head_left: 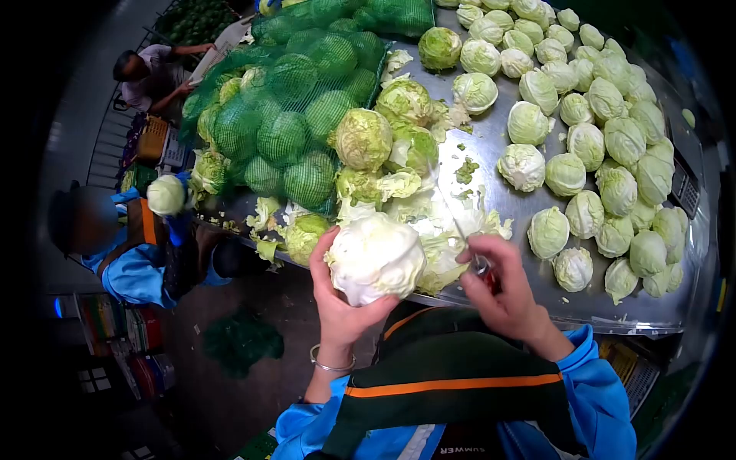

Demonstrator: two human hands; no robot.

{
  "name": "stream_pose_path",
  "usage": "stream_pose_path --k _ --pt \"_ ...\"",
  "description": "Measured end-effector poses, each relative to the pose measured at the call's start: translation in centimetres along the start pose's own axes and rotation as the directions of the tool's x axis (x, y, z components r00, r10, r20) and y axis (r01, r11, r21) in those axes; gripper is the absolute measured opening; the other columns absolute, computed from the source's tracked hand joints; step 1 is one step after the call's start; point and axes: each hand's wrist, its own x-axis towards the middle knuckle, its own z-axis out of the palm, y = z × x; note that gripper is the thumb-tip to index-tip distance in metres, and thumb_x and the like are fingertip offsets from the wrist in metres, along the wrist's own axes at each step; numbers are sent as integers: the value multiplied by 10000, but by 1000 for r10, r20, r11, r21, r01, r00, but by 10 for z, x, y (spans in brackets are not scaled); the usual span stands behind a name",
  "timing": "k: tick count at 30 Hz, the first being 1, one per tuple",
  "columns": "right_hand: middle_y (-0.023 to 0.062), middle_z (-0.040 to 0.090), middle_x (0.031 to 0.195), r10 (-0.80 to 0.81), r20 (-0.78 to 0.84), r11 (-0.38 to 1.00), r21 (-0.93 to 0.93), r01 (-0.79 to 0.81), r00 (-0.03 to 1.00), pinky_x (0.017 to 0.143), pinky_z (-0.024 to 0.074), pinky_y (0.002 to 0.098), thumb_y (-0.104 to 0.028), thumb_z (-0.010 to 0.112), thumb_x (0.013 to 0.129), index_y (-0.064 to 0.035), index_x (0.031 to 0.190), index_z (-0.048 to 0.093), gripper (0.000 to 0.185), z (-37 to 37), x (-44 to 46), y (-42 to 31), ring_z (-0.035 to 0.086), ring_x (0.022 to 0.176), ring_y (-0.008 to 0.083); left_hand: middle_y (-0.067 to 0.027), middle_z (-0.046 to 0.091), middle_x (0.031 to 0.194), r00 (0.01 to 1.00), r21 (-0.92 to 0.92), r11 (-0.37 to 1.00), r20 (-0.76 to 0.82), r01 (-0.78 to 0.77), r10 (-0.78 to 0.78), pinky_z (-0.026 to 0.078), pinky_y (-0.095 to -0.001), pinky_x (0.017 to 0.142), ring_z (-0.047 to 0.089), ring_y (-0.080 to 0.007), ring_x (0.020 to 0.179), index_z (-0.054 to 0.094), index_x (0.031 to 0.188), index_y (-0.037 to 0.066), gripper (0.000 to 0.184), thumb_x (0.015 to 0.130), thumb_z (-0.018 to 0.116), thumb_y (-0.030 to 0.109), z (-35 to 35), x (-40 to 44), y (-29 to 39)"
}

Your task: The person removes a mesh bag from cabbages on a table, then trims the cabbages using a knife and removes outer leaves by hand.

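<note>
A pale, stripped cabbage point(376, 259) rests in my left hand point(341, 313), whose fingers curl around its left side and underside. My right hand point(512, 297) is closed around the red handle of a knife point(489, 279). The thin blade points up and away, over loose leaves point(441, 257) on the metal table point(491, 84), apart from the held cabbage. Just beyond my left hand are several untrimmed cabbages, among them a yellowish one point(363, 139) and a greener one point(305, 236) at the table edge.
Green net sacks of cabbages point(295, 115) lie at the left of the table. Many trimmed cabbages point(606, 146) cover its right side, beside a scale point(685, 184). At left, a co-worker point(134, 253) holds a cabbage point(166, 195); another person point(146, 77) is farther back. Green netting point(241, 341) lies on the floor.
</note>
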Motion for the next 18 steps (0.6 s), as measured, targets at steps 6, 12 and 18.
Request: stream_pose_path --k 6,12,18 --pt "44 539 868 -136 186 928 -321 191 973 525 481 285 -51 673 767 -227 1234 584 507 1 -6 -12 567 636 177 -157 406 1295 988 216 976 -139 -32 63 413 -352 975 470 -235 1160 297 1335 12 891 595 793 10 28 -4 12" --pt "41 523 833 -171 188 899 -371 231 967 508 471 271 -33 665 764 -239 1202 611 487 7 -9 -10 556 616 168 -142 408 1263 983 340 938 -141 -62 116 416 -342 962 466 -222 1142 296 1328 5 894 590 802 16 33 -9 11" --pt "60 517 810 -200 86 891 -399 218 976 513 466 283 -18 648 779 -171 1204 608 453 15 -5 -7 552 627 182 -147 405 1257 976 257 961 -163 -98 143 407 -351 966 450 -229 1155 282 1325 -12 907 594 816 44 45 -11 7"
